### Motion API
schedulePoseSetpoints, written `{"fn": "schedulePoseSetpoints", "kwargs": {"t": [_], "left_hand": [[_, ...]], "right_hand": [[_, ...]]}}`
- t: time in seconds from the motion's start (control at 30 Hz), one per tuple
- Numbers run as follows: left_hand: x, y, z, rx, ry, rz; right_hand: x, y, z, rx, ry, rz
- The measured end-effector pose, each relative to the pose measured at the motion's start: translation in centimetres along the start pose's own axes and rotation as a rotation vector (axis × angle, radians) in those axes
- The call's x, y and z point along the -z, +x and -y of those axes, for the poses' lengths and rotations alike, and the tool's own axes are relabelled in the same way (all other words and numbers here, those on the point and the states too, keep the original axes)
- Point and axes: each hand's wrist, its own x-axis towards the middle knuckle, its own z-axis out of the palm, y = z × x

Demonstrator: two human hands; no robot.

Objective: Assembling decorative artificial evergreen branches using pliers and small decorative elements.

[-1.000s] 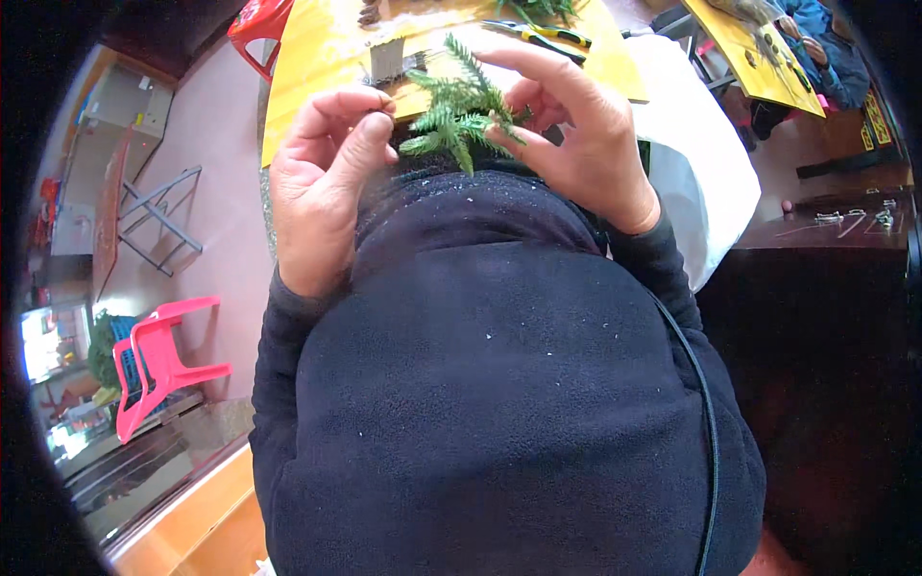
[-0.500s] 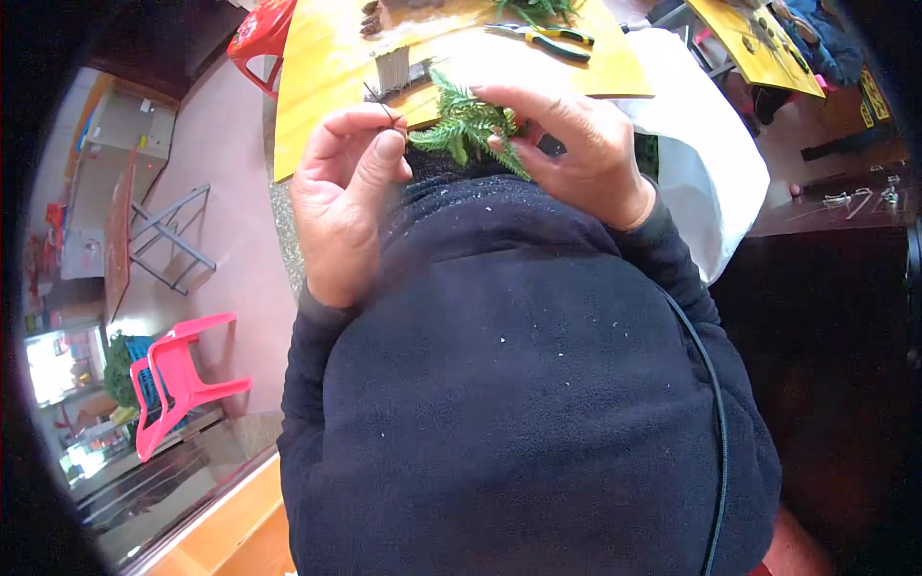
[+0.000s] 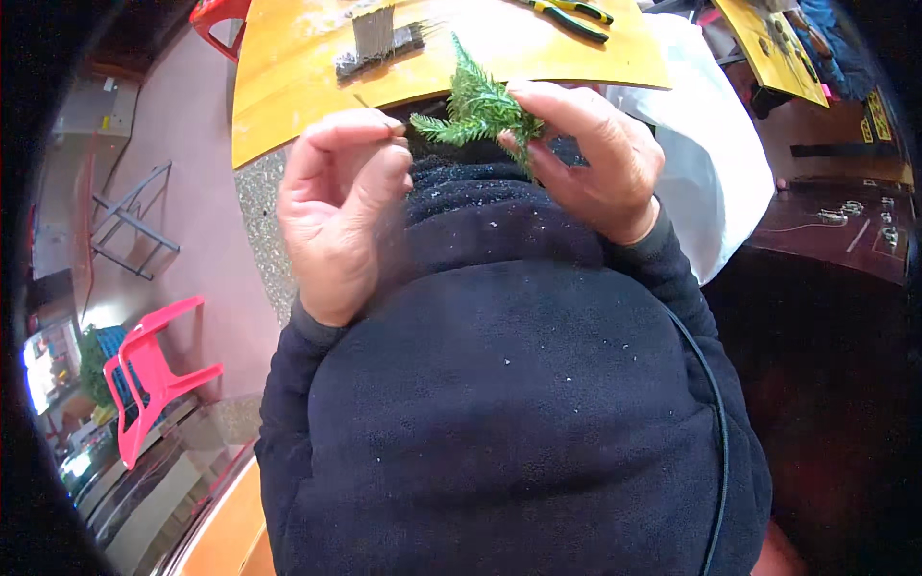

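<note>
A green artificial fir sprig (image 3: 471,110) hangs in front of me just off the table's near edge. My right hand (image 3: 605,163) pinches it at its right end between thumb and fingers. My left hand (image 3: 336,221) is closed with thumb against forefinger, at the left of the sprig's tip. Out of that pinch pokes the end of a thin dark wire (image 3: 361,101); the rest of it is hidden by the fingers. Pliers (image 3: 573,21) with black and yellow handles lie at the far right of the yellow table (image 3: 288,101).
Beyond my hands, a bundle of thin wires (image 3: 375,34) rests on a dark block (image 3: 384,60). A white bag (image 3: 706,182) hangs by the table's right side. Pink chair (image 3: 154,370) at left, red chair (image 3: 219,24) farther off. A person in blue (image 3: 834,43) is beside another table (image 3: 749,34).
The view has shifted, so the table sits higher and the pliers are partly cut off. The sprig has turned more upright in my right hand. Less of the wire shows above my left fingers.
</note>
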Motion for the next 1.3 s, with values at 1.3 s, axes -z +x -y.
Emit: {"fn": "schedulePoseSetpoints", "kwargs": {"t": [1.3], "left_hand": [[-0.1, -0.1, 4.5, 0.012, 0.118, 0.025]], "right_hand": [[-1.6, -3.0, 0.4, -0.441, 0.287, 0.012]]}}
